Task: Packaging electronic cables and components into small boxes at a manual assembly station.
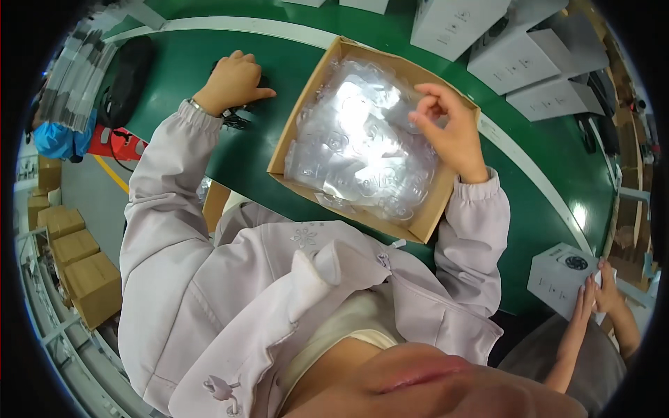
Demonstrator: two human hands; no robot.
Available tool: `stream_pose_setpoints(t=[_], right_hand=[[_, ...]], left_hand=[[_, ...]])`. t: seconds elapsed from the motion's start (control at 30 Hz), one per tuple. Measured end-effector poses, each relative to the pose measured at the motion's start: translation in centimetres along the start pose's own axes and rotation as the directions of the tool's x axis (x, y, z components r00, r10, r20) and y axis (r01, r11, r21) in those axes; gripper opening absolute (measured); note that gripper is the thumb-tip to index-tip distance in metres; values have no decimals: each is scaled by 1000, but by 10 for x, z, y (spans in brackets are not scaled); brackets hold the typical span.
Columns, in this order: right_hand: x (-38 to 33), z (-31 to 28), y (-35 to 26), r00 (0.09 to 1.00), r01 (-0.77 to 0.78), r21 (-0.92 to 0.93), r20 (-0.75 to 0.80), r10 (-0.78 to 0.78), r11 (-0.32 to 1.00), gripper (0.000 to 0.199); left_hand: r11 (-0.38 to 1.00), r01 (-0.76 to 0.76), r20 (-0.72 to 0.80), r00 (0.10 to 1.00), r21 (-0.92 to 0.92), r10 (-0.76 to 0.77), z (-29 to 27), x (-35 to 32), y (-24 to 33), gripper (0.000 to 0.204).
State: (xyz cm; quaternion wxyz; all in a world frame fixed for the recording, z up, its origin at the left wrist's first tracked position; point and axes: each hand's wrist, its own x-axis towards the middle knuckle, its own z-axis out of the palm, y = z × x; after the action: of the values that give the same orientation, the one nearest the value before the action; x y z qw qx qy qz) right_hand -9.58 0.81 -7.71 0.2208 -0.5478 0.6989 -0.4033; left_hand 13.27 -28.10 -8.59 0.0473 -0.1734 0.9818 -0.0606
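My left hand point(235, 83) rests on the green tabletop, left of an open cardboard box point(291, 125). Its fingers curl down over a dark item mostly hidden beneath them, while the thumb sticks out to the right. Black cables point(237, 120) lie under and beside this hand. Clear plastic trays or shells point(362, 139), shiny and moulded, fill the box in a loose heap. Over the box's right side hangs my right hand point(449, 125), fingers bent and apart from the thumb. Nothing shows between them.
White printed boxes point(516, 63) stand at the far right of the green table point(240, 164). Another person's hands point(592, 296) hold a white box point(561, 275) at the right. A black pouch point(132, 70) lies far left, beside stacked flat sheets point(73, 83). Cardboard cartons point(90, 279) line the left.
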Motion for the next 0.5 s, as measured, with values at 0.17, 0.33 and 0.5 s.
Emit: stream_pose_setpoints(t=[0.17, 0.33, 0.5], right_hand=[[6, -3, 8, 970, 46, 405, -236, 56, 913, 18], [9, -6, 10, 937, 75, 422, -341, 81, 904, 12], [9, -14, 6, 946, -75, 557, -222, 236, 827, 8]], left_hand=[[1000, -30, -108, 994, -10, 28, 13, 1, 9, 24], [999, 49, -78, 996, 2, -49, 18, -4, 20, 15], [919, 48, -240, 959, -391, -152, -7, 8, 15, 14]])
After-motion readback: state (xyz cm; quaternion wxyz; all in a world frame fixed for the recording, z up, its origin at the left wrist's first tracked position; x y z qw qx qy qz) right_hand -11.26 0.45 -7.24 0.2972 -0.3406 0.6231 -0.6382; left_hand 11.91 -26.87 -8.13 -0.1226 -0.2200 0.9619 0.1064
